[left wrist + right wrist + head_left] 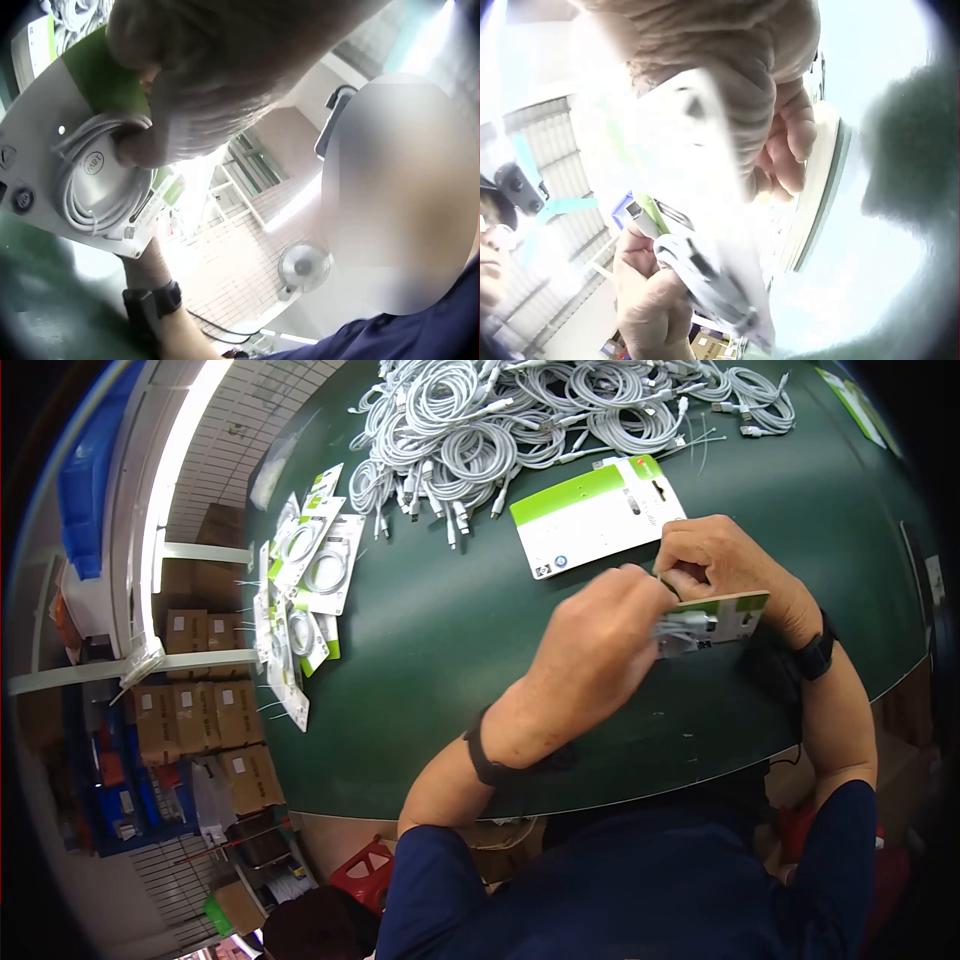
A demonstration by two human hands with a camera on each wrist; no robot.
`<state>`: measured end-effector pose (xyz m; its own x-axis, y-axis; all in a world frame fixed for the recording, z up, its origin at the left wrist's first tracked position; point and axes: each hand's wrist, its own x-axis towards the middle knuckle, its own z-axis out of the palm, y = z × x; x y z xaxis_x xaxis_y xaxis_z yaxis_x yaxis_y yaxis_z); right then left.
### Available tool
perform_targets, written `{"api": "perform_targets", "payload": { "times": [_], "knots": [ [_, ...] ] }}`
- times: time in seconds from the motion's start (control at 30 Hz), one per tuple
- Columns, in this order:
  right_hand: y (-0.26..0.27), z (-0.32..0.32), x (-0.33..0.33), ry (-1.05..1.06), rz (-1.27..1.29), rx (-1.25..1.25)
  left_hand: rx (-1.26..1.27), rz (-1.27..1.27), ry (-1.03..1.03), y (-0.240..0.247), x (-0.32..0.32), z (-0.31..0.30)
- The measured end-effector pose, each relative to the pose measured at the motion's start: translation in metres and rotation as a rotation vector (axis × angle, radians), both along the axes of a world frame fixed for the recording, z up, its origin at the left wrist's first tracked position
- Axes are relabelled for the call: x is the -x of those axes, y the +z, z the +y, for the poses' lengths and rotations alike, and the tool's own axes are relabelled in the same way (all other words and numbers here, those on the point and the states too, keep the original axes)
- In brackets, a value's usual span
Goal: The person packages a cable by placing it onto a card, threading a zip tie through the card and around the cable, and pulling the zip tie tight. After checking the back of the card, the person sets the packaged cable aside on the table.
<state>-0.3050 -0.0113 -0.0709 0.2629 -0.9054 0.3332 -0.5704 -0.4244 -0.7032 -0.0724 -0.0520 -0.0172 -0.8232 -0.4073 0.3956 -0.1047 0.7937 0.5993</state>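
My left hand grips a white and green packaging card held on edge over the table. On the card's face is a coiled white charging cable, with the left thumb pressed onto the coil in the left wrist view. My right hand is at the back of the card, its fingers curled and thumb and forefinger pinched close to the left fingertips. A thin wire tie seems to be in that pinch, mostly hidden by the fingers. The cable's metal plug shows in the right wrist view.
Another white and green card lies flat just beyond the hands. A large heap of coiled white cables covers the table's far side, with loose thin wires beside it. Carded cables are piled at the left edge of the green table.
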Motion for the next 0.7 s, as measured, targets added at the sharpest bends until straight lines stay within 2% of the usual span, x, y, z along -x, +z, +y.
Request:
{"api": "perform_targets", "payload": {
  "times": [0.07,0.13,0.17,0.27,0.33,0.4,0.5,0.6,0.7],
  "knots": [
    [0.000,0.000,0.008,-0.047,-0.070,0.075,-0.158,-0.005,0.057,0.006,-0.004,-0.007],
    [0.008,-0.003,0.012,-0.104,-0.190,0.206,-0.313,0.132,0.128,0.006,-0.005,-0.016],
    [0.009,0.002,0.012,-0.235,-0.295,0.052,-0.375,0.173,0.155,0.002,-0.007,-0.022],
    [0.020,0.003,0.012,-0.331,-0.685,-0.146,-0.574,0.281,0.234,0.002,-0.009,-0.035],
    [0.026,0.009,0.004,-0.251,-0.856,-0.189,-0.742,0.425,0.246,0.001,-0.006,-0.037],
    [0.018,0.010,-0.002,-0.153,-0.960,-0.220,-0.787,0.441,0.231,-0.007,-0.004,-0.040],
    [0.029,0.016,-0.042,-0.159,-0.900,-0.198,-0.849,0.454,0.253,-0.017,-0.001,-0.037],
    [0.024,0.018,-0.040,-0.128,-0.889,-0.293,-0.905,0.395,0.250,-0.019,-0.005,-0.037],
    [0.028,0.020,-0.034,-0.114,-0.830,-0.337,-1.081,0.472,0.148,-0.024,-0.007,-0.040]
  ]
}}
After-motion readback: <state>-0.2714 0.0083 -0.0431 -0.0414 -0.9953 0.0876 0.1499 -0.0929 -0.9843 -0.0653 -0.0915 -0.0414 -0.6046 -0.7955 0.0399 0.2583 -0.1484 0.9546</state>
